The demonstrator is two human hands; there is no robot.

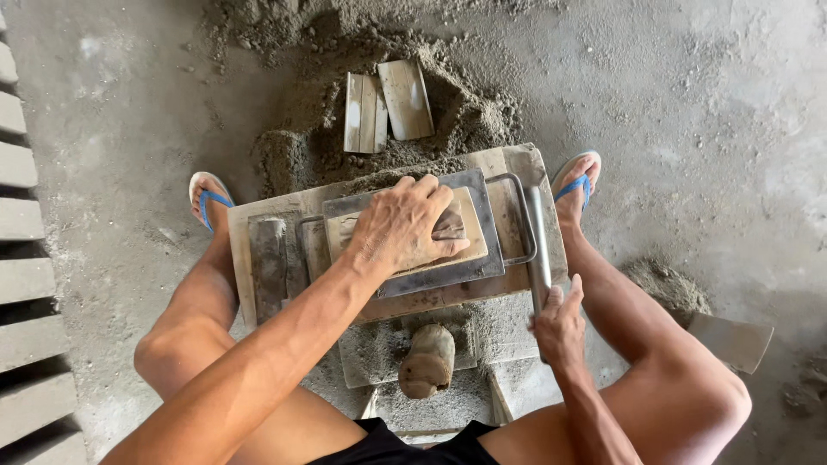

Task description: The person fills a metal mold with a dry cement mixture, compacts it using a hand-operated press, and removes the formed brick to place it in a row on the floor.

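Near edge: we see our black shorts point(405, 448) and bare knees, and just beyond them a rounded wooden mallet point(426, 362) lying on a sandy slab.
Left hand: our left hand point(405, 228) lies flat on a wooden board point(469, 232), fingers spread and pressing down, not curled round anything.
Right hand: our right hand point(558, 323) has its fingers clenched on the near end of a metal handle bar point(538, 250) at the right side.
Mould: the board sits inside a grey metal mould frame point(482, 194) on a low wooden tabletop point(517, 164), between our feet.
Progress: we judge the mould filled and being pressed; the block is not yet turned out.
Far side: a heap of damp sand mix point(465, 112) with two small boards point(388, 103) resting on it.
Left: finished grey blocks point(21, 284) lie in a row on the floor.
Right: a flat trowel-like plate point(732, 340) lies near our knee.
In the way: nothing blocks either hand.
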